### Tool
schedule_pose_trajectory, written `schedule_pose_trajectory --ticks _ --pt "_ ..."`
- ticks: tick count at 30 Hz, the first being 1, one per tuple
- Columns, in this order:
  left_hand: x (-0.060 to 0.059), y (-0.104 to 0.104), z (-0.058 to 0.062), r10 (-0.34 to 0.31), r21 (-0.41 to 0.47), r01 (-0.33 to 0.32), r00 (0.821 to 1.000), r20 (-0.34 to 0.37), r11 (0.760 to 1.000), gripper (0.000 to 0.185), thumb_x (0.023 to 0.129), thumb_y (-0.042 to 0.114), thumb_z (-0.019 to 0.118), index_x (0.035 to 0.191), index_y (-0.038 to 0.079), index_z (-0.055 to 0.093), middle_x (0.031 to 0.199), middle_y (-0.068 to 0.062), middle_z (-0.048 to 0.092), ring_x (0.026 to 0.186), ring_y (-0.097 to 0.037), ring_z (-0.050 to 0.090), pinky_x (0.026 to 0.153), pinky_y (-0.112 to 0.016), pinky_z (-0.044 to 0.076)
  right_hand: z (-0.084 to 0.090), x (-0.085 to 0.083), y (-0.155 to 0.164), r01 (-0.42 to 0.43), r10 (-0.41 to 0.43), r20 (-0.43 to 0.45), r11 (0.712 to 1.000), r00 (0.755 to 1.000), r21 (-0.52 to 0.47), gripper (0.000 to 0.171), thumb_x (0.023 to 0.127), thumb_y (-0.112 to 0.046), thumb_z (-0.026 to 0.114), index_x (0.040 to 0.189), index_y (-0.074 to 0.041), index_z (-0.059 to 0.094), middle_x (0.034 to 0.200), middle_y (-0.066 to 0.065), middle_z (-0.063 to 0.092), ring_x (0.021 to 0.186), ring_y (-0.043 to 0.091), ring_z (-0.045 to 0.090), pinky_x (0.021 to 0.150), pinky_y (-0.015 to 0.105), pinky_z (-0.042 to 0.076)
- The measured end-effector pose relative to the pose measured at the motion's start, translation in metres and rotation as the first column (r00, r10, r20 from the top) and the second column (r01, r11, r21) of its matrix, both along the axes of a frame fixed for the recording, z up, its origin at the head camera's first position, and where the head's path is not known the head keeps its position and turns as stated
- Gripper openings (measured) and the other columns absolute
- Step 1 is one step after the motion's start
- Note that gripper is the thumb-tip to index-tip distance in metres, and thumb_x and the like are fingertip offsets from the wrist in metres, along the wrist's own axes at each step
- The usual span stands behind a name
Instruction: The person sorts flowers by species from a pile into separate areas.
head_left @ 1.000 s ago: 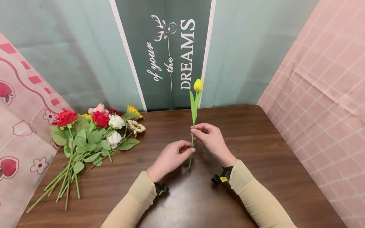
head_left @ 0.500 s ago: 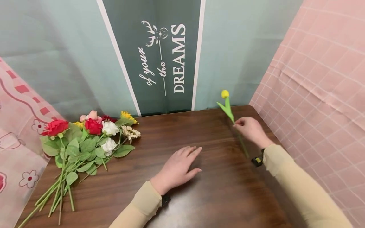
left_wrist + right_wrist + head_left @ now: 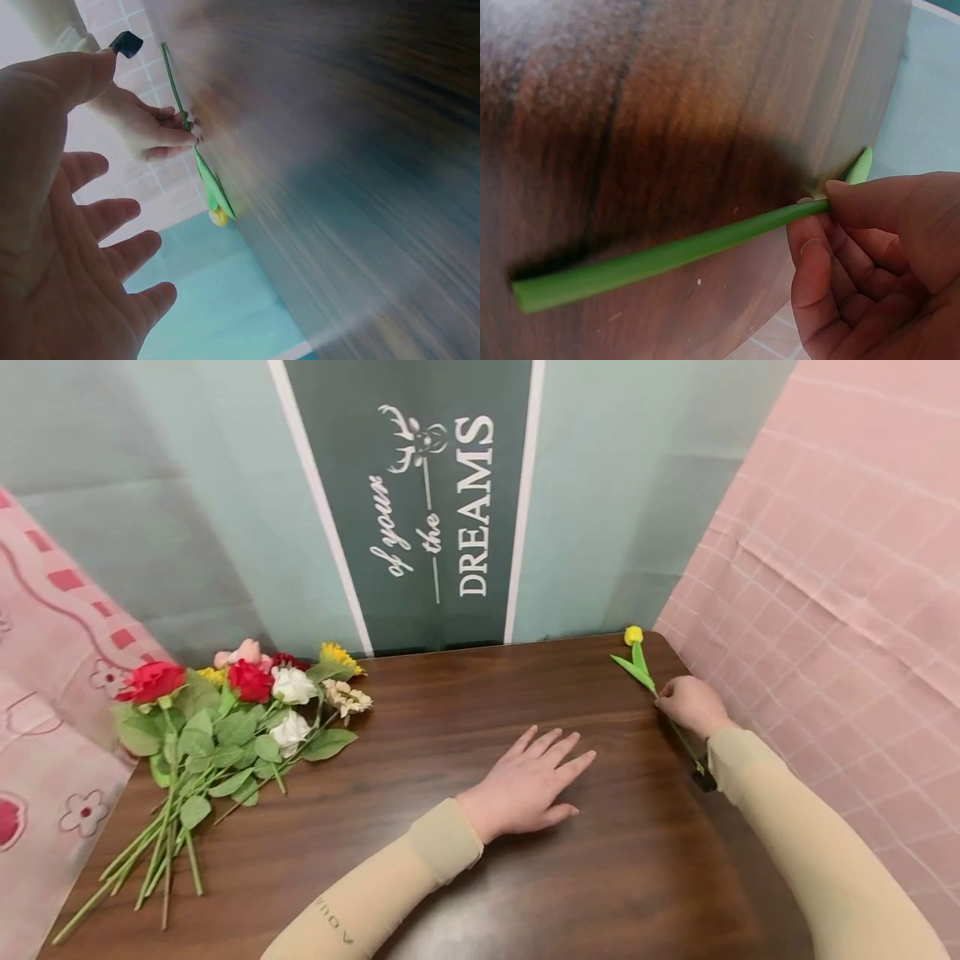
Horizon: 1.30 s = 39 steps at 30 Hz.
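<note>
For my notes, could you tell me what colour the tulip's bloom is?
Yellow tulip, best in the head view.

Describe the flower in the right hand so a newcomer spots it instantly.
Start at the dark wooden table and go to its far right corner, by the pink checked cloth. There the right hand pinches the green stem of a yellow tulip. It is a lone small yellow bud with two leaves, well apart from the mixed bunch of flowers at the table's left.

A dark wooden table [image 3: 450, 710] carries a bunch of artificial flowers [image 3: 225, 727] at its left edge, a yellow artificial tulip [image 3: 645, 672] near its far right corner.
</note>
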<state>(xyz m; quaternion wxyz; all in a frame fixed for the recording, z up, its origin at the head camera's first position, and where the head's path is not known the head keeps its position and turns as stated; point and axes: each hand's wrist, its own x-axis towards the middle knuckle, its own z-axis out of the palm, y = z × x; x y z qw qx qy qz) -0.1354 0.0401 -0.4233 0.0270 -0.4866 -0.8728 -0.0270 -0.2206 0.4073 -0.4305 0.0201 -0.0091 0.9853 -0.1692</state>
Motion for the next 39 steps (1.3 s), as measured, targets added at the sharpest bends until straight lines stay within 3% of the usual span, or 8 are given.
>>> schedule_pose_trajectory --ticks 7,14,18,22,27,31,35,39 --pt "-0.016 -0.031 0.008 0.028 0.029 -0.029 0.999 0.026 0.999 0.075 0.101 0.054 0.057 0.163 0.022 0.029 0.167 -0.007 0.028 0.152 -0.028 0.026 0.125 -0.050 0.014 0.006 0.021 0.024 0.052 -0.052 -0.005 0.999 0.999 0.010 0.031 0.097 -0.023 0.064 0.095 0.007 0.072 0.089 0.019 0.071 0.071 0.030 0.062 0.064 0.050 0.052" --pt "-0.037 -0.137 0.017 0.269 0.163 -0.271 0.962 0.034 0.949 0.058 0.101 0.040 0.062 0.152 0.014 0.049 0.155 -0.008 0.047 0.142 -0.032 0.044 0.121 -0.051 0.025 0.019 0.031 -0.015 0.051 -0.057 -0.141 0.998 0.988 -0.040 0.040 0.103 -0.033 0.057 0.113 0.003 0.071 0.106 0.024 0.071 0.090 0.043 0.066 0.073 0.059 0.049" --pt "-0.042 -0.222 0.023 0.473 0.259 -0.472 0.879 0.060 0.843 0.045 0.099 0.028 0.066 0.139 0.008 0.061 0.138 -0.014 0.062 0.125 -0.036 0.058 0.107 -0.056 0.045 0.020 0.032 -0.072 -0.061 0.048 -0.187 0.996 0.981 -0.064 0.039 0.104 -0.035 0.057 0.122 -0.003 0.070 0.115 0.021 0.070 0.099 0.041 0.065 0.078 0.060 0.050" --pt "-0.040 -0.311 0.032 0.671 0.300 -0.664 0.735 0.098 0.684 0.033 0.098 0.019 0.065 0.127 0.004 0.067 0.123 -0.021 0.067 0.106 -0.042 0.064 0.081 -0.061 0.055 0.019 0.030 -0.145 -0.235 0.218 -0.218 0.970 0.951 -0.058 0.039 0.102 -0.031 0.063 0.129 -0.003 0.067 0.125 0.020 0.067 0.115 0.041 0.061 0.094 0.060 0.048" --pt "-0.026 -0.399 0.034 0.810 0.207 -0.833 0.549 0.206 0.512 0.031 0.098 0.021 0.060 0.119 -0.002 0.066 0.113 -0.029 0.067 0.091 -0.047 0.065 0.064 -0.062 0.052 0.023 0.033 -0.242 -0.473 0.461 -0.228 0.881 0.858 0.001 0.050 0.098 -0.033 0.069 0.139 -0.006 0.061 0.138 0.014 0.062 0.132 0.037 0.052 0.112 0.056 0.039" --pt "-0.009 -0.437 0.027 0.840 0.065 -0.892 0.444 0.311 0.448 0.036 0.099 0.030 0.058 0.114 0.000 0.068 0.112 -0.027 0.069 0.084 -0.045 0.067 0.057 -0.055 0.052 0.025 0.040 -0.305 -0.618 0.615 -0.183 0.785 0.767 0.045 0.062 0.097 -0.038 0.070 0.149 -0.008 0.052 0.151 0.014 0.051 0.142 0.038 0.041 0.119 0.054 0.029" --pt "0.005 -0.450 0.023 0.845 -0.026 -0.901 0.395 0.360 0.432 0.037 0.099 0.034 0.060 0.112 0.000 0.070 0.110 -0.026 0.070 0.085 -0.044 0.067 0.058 -0.054 0.052 0.022 0.045 -0.344 -0.699 0.700 -0.135 0.713 0.701 0.066 0.068 0.099 -0.044 0.066 0.155 -0.011 0.045 0.158 0.013 0.043 0.148 0.035 0.033 0.122 0.049 0.024" --pt "0.008 -0.453 0.021 0.842 -0.042 -0.901 0.387 0.376 0.432 0.035 0.097 0.031 0.063 0.111 0.000 0.071 0.108 -0.026 0.070 0.084 -0.041 0.067 0.060 -0.054 0.052 0.018 0.047 -0.360 -0.725 0.727 -0.132 0.685 0.674 0.075 0.068 0.100 -0.046 0.065 0.155 -0.012 0.044 0.157 0.012 0.044 0.149 0.033 0.033 0.123 0.047 0.024"
